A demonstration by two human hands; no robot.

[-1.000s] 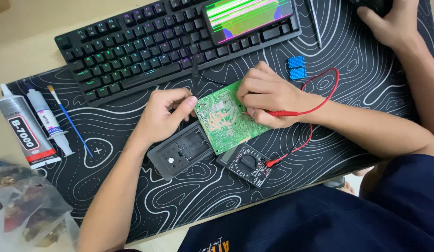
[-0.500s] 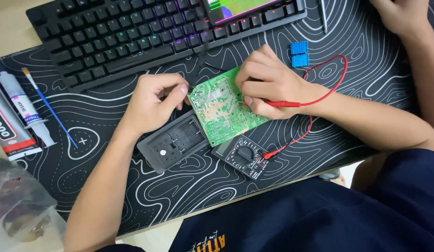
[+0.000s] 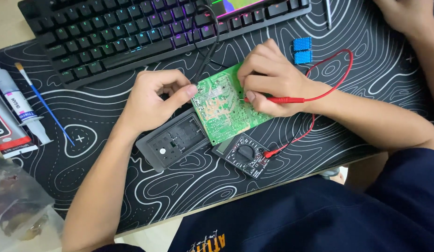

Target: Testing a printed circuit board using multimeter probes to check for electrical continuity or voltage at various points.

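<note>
A black desk mat (image 3: pixel 366 116) with white contour lines covers the table. A dark keyboard (image 3: pixel 133 32) lies at its far edge. The left hand (image 3: pixel 151 100) pinches the green circuit board (image 3: pixel 224 109) at mid-mat; the right hand (image 3: pixel 273 81) grips a red probe (image 3: pixel 275 99). A grey glue tube (image 3: pixel 16 105) lies far left.

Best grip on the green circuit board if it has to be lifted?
Probably pinch the green circuit board by its bare edges, from its left, where the left hand already touches one. It lies flat, solder side up, and the right hand with the red probe covers its right part.
</note>
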